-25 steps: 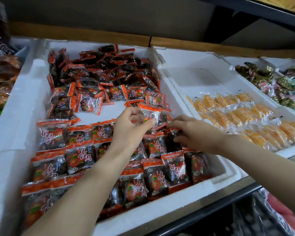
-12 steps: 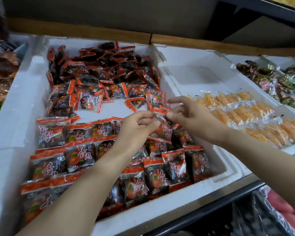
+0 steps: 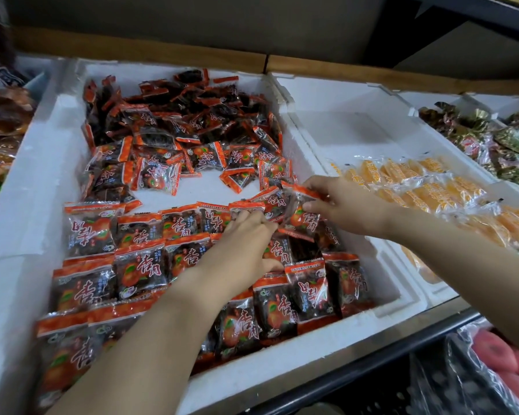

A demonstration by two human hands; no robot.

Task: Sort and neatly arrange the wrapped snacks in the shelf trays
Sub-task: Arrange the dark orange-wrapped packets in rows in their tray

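Note:
A white foam tray (image 3: 24, 175) holds red-and-black wrapped snacks. Its front half has neat overlapping rows of snacks (image 3: 126, 259), while a loose pile (image 3: 177, 124) fills the back. My right hand (image 3: 345, 205) pinches one snack pack (image 3: 300, 218) by its upper edge, just above the right end of the back row. My left hand (image 3: 246, 244) lies on the rows in the tray's middle, its fingers resting on the packs and holding none. A bare patch of tray floor shows between pile and rows.
To the right stands a second foam tray (image 3: 357, 127) with yellow-orange wrapped snacks (image 3: 417, 187) at its front. Farther right is a tray of green and gold sweets (image 3: 492, 139). Brown packets (image 3: 0, 115) lie at the far left. A bag of red items (image 3: 507, 363) sits below the shelf edge.
The pack that my left hand pinched has passed to my right hand. My left hand has let go and dropped onto the rows. My right hand has carried the pack slightly right.

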